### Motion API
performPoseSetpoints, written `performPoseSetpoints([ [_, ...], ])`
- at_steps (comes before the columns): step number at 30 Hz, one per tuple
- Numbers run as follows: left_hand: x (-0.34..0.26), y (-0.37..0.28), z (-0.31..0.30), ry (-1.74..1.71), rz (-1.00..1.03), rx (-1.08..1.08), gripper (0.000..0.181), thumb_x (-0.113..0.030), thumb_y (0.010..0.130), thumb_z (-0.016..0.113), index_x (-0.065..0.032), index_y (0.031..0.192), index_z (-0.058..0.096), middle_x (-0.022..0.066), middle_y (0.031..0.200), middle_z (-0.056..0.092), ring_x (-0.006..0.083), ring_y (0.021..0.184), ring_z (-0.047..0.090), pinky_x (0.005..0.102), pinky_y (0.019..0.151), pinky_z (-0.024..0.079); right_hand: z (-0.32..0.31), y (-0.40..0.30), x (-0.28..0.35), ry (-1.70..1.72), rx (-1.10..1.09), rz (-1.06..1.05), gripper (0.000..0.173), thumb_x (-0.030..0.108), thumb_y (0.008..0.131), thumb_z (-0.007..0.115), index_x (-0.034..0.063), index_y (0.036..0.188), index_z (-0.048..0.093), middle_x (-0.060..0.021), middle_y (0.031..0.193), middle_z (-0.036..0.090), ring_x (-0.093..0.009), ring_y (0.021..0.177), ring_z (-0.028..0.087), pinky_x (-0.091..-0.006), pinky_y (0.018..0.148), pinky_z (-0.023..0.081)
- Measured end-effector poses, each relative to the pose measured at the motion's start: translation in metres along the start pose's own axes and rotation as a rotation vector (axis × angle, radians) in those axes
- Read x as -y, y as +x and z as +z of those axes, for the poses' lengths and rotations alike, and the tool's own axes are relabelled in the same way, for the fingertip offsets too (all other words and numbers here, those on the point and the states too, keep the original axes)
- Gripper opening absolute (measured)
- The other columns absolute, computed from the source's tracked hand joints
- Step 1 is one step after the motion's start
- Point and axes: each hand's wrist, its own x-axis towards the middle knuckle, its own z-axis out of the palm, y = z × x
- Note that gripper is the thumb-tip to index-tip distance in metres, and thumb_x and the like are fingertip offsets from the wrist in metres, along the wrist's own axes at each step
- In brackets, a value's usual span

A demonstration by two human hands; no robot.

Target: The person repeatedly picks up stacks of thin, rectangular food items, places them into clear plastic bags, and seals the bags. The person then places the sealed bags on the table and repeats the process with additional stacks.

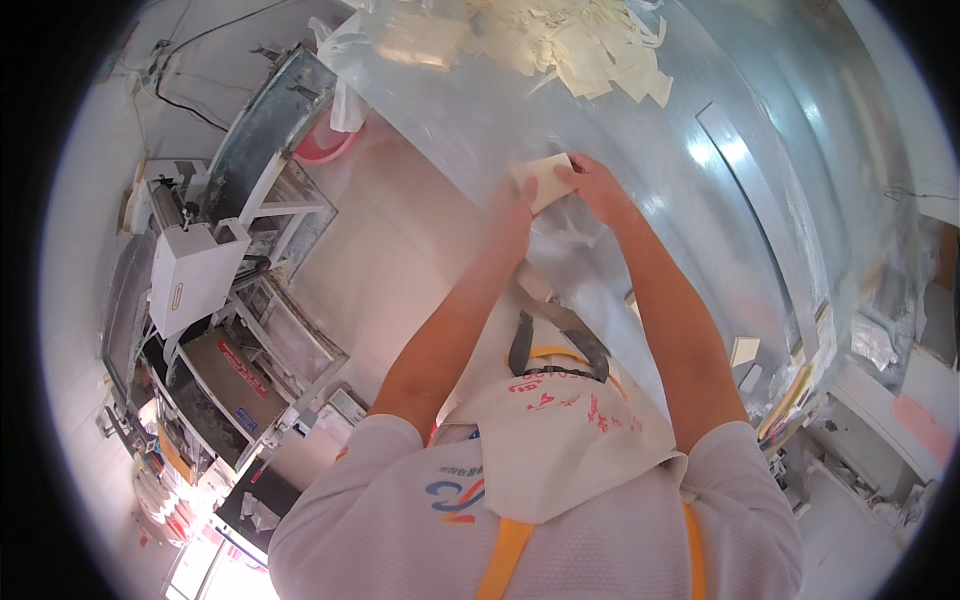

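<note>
Both of my hands hold a pale cream, square-edged piece (pixel 546 182), perhaps a stack of dough sheets, above the near-left edge of a shiny metal table (pixel 637 157). My left hand (pixel 519 221) grips its lower left side, thumb on top. At its right corner is my right hand (pixel 598 186), with the thumb across the upper face and the fingers underneath. Just below the piece lies crumpled clear plastic film (pixel 574 226). Farther up the table spreads a heap of pale dough sheets and strips (pixel 577 45). A wrapped pale block (pixel 424 37) sits left of that heap.
A long flat metal bar (pixel 761 214) lies along the table's right part. Near its lower end is a small pale square (pixel 745 350). Left of the floor (pixel 382 225) stands a white-housed machine (pixel 196 277) with a metal frame. Behind it is a pink basin (pixel 330 142).
</note>
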Motion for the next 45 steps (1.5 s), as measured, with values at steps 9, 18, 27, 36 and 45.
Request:
performPoseSetpoints([
  [9, -0.046, -0.016, 0.005, -0.013, 0.008, 0.164, 0.049, -0.017, 0.108, 0.064, 0.0003, 0.150, 0.045, 0.0133, 0.143, 0.057, 0.0253, 0.128, 0.062, 0.0432, 0.104, 0.059, 0.045, -0.043, 0.044, -0.174, -0.293, -0.168, 0.053, 0.015, 0.096, 0.077, -0.0016, 0.143, 0.058, -0.0147, 0.134, 0.068, -0.023, 0.125, 0.064, -0.0364, 0.106, 0.050],
  [18, -0.129, -0.118, 0.039, 0.404, 0.415, 0.306, 0.056, -0.006, 0.094, 0.082, -0.0011, 0.143, 0.055, 0.0093, 0.134, 0.067, 0.0172, 0.123, 0.065, 0.0324, 0.101, 0.056, 0.079, -0.192, 0.123, -0.116, -0.328, -0.653, 0.059, -0.009, 0.086, 0.075, 0.0036, 0.141, 0.058, -0.0126, 0.138, 0.067, -0.026, 0.134, 0.063, -0.0413, 0.115, 0.047],
  [27, -0.142, -0.155, 0.076, 0.430, 0.595, 0.531, 0.067, -0.003, 0.083, 0.091, -0.0026, 0.140, 0.057, 0.0114, 0.133, 0.071, 0.0196, 0.120, 0.068, 0.0351, 0.103, 0.056, 0.070, -0.255, 0.133, -0.114, -0.327, -0.924, 0.056, -0.010, 0.087, 0.075, 0.0013, 0.139, 0.058, -0.0147, 0.129, 0.071, -0.029, 0.126, 0.068, -0.0451, 0.114, 0.049],
  [36, -0.131, -0.166, 0.083, 0.563, 0.475, 0.610, 0.075, 0.009, 0.079, 0.088, -0.0024, 0.144, 0.053, 0.0130, 0.133, 0.068, 0.0201, 0.124, 0.066, 0.0344, 0.102, 0.058, 0.059, -0.291, 0.127, -0.230, -0.414, -0.867, 0.060, -0.015, 0.083, 0.070, 0.0011, 0.140, 0.057, -0.0139, 0.130, 0.070, -0.029, 0.126, 0.069, -0.0381, 0.106, 0.053],
  [45, -0.168, -0.187, 0.108, 0.934, 0.780, 0.833, 0.102, -0.008, 0.071, 0.097, -0.0056, 0.157, 0.042, 0.0128, 0.144, 0.064, 0.0311, 0.131, 0.064, 0.0429, 0.108, 0.051, 0.077, -0.347, 0.161, -0.624, -0.474, -0.563, 0.066, -0.014, 0.077, 0.074, 0.0069, 0.137, 0.056, -0.0103, 0.130, 0.068, -0.032, 0.112, 0.068, -0.0399, 0.093, 0.057],
])
